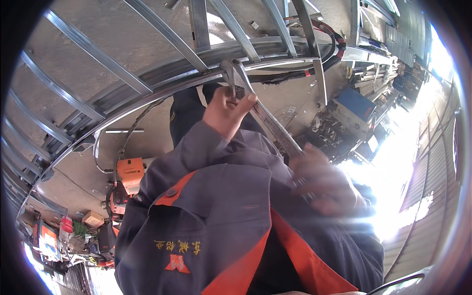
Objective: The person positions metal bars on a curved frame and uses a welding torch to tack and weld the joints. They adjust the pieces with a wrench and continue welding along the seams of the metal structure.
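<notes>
A large adjustable wrench (274, 127) slants in front of my chest, its jaws up at the near rail of a metal frame (172, 77). Whether the jaws grip the rail or only overlap it from here, I cannot tell. My left hand (227, 114) is closed around the wrench just below the jaws, with finger and thumb at the adjusting screw. Lower right, my right hand (325, 183) is wrapped round the handle's far end; motion blurs its fingers and hides the tip of the handle.
Several silvery metal bars (93, 49) run across the frame. A black cable with red bands (339, 46) lies along its right side. On the floor are an orange box (130, 173) and a cardboard box (92, 219) at left. A blue-topped cabinet (355, 104) stands at right.
</notes>
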`<action>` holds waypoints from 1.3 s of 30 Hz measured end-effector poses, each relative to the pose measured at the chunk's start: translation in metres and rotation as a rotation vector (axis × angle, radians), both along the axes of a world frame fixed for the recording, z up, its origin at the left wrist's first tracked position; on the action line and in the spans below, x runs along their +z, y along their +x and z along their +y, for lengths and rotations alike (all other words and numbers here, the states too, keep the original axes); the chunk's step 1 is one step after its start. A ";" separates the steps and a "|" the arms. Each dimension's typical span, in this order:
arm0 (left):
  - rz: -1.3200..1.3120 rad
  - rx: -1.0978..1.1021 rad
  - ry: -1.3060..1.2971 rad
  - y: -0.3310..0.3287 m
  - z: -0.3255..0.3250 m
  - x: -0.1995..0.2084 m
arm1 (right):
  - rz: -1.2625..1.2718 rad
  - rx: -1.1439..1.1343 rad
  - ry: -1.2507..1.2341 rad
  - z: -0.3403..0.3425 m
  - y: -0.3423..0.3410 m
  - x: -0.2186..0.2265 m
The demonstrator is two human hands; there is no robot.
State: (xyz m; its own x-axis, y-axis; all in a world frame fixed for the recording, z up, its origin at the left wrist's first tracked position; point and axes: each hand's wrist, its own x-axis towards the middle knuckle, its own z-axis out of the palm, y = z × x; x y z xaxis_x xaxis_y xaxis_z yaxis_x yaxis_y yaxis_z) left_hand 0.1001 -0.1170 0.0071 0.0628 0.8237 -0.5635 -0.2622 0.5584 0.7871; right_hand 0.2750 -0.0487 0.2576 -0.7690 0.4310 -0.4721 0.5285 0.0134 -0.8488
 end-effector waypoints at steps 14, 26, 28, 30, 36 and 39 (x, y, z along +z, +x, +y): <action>0.431 -0.037 1.163 0.051 0.001 0.083 | 0.695 -0.443 0.154 -0.074 0.027 -0.040; 0.442 0.084 1.217 0.061 0.002 0.075 | 0.721 -0.435 0.224 -0.074 0.024 -0.045; 0.445 0.078 1.220 0.060 0.004 0.076 | 0.695 -0.373 0.228 -0.069 0.026 -0.044; 0.434 0.059 1.206 0.059 0.004 0.078 | 0.685 -0.326 0.219 -0.065 0.027 -0.040; 0.469 0.032 1.230 0.058 0.009 0.083 | 0.714 -0.231 0.253 -0.054 0.030 -0.040; 0.508 0.037 1.228 0.058 0.008 0.086 | 0.753 -0.275 0.272 -0.057 0.030 -0.042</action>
